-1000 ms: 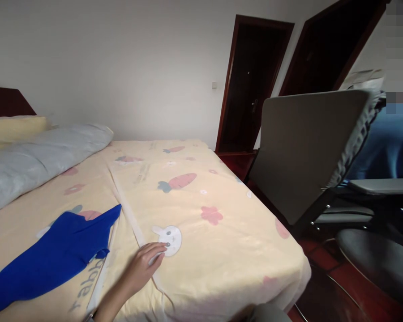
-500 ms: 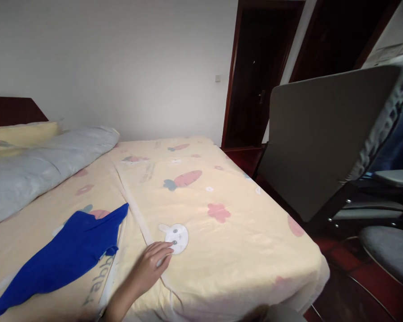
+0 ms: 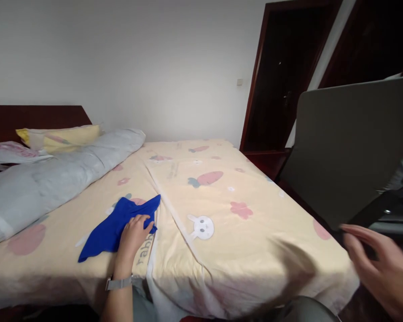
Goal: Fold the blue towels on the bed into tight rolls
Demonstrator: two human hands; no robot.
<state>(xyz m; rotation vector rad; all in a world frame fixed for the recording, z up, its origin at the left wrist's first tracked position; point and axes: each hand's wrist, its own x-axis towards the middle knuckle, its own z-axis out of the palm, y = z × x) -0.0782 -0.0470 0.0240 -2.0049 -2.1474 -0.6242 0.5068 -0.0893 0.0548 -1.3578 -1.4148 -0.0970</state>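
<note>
My left hand (image 3: 134,236) rests on the near corner of a blue cloth (image 3: 116,226) that lies on the yellow printed bedsheet (image 3: 242,232). Its fingers are curled down over the cloth's edge and a watch sits on the wrist. My right hand (image 3: 381,264) is in the air at the lower right, past the bed's edge, with fingers apart and nothing in them. A white rabbit print (image 3: 201,226) on the sheet lies between the two hands.
A rolled grey duvet (image 3: 53,179) and pillows (image 3: 58,136) lie along the left of the bed by the dark headboard. A grey office chair back (image 3: 349,147) stands close at the right. Dark wooden doors (image 3: 278,80) are behind it.
My left hand left the rabbit print and moved left onto the blue cloth. My right hand has come into view at the lower right. The view has turned left.
</note>
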